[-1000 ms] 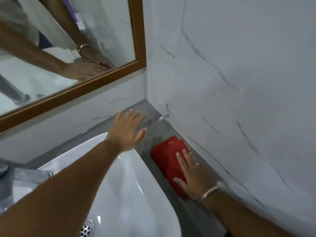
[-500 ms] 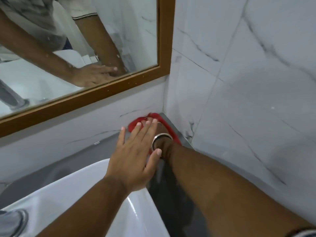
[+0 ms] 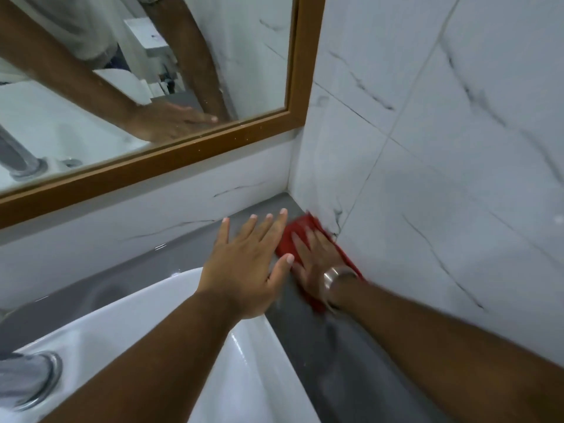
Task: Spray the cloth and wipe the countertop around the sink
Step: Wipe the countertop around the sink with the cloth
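Right hand (image 3: 317,257) lies flat, fingers spread, pressing the red cloth (image 3: 294,239) onto the grey countertop (image 3: 335,355) against the side wall. Left hand (image 3: 244,264) rests open on the sink (image 3: 244,377) rim (holding nothing). The unwiped back strip runs leftward, by my judgement.

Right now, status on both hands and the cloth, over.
Right hand flat on red cloth, pressing it to grey countertop by the side wall. Left hand open, empty, over sink rim. Nothing blocking the counter strip.

Narrow countertop (image 3: 305,331) strip between sink (image 3: 244,361) and wall (image 3: 442,209), seemingly bare.
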A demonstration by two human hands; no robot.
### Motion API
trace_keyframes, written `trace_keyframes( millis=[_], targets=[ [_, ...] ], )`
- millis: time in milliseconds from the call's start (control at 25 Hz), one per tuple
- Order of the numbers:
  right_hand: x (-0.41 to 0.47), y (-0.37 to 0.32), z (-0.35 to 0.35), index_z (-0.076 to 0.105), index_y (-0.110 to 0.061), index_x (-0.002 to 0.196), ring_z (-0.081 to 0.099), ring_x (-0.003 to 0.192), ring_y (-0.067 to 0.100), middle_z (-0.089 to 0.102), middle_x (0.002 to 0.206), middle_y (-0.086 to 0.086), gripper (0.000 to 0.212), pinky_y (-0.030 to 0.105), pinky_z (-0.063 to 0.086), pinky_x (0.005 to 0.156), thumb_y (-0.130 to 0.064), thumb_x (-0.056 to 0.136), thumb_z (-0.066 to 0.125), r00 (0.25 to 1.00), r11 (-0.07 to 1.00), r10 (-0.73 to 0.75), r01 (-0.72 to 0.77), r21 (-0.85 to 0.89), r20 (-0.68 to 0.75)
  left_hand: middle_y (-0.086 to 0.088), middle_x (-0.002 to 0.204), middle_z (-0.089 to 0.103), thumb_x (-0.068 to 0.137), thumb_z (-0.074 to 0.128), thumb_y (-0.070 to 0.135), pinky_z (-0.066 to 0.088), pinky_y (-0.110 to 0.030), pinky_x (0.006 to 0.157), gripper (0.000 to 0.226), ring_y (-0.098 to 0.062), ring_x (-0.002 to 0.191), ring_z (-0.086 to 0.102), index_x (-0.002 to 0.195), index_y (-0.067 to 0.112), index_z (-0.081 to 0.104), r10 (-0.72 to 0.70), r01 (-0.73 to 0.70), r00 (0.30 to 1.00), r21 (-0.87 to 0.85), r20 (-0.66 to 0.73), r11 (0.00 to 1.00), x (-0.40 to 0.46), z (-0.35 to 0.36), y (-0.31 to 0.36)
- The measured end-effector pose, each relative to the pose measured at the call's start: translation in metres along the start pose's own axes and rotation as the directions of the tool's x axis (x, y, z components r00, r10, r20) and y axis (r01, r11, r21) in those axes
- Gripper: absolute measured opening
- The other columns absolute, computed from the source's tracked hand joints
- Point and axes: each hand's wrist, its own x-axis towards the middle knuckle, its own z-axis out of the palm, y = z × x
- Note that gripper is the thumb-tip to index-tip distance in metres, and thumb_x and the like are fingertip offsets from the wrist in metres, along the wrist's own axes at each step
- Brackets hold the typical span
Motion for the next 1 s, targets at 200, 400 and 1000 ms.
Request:
trace_keyframes(
  millis=[200,400,1000],
  targets=[
    [0.053,-0.012,-0.013,0.008,-0.016,0.156,0.006,0.151,0.033,0.002,0.165,0.016,0.064,0.044,0.007,0.124,-0.040,0.100,0.030,0.997,0.997,-0.008,0.014,-0.082,0.074,0.006,0.163,0.018,0.092,0.004,0.067,-0.005,-0.054,0.120,0.071,-0.019,0.151,0.010,0.156,0.035,-0.003,-0.017,0.017,1.000,0.038,0.005,0.999,0.004,0.004,0.000],
    [-0.300,0.076,0.044,0.017,-0.019,0.155,0.024,0.147,0.035,0.006,0.165,0.012,0.085,0.045,0.012,0.121,-0.037,0.080,0.053,0.998,0.947,-0.047,0.034,-0.320,-0.032,-0.002,0.161,0.028,0.094,0.009,0.061,0.002,-0.057,0.120,0.072,-0.023,0.150,0.017,0.158,0.029,0.000,0.037,-0.038,0.998,0.039,0.042,0.999,0.001,0.000,-0.003],
    [-0.203,0.045,0.021,0.021,-0.018,0.153,0.020,0.147,0.040,0.020,0.161,0.021,0.072,0.049,0.022,0.120,-0.037,0.089,0.047,0.999,0.996,-0.032,0.035,-0.081,0.037,-0.006,0.161,0.027,0.099,0.011,0.053,-0.005,-0.059,0.118,0.063,-0.025,0.150,0.011,0.157,0.028,0.015,0.039,-0.056,0.997,0.259,0.070,0.964,-0.007,-0.005,0.007]
  ],
)
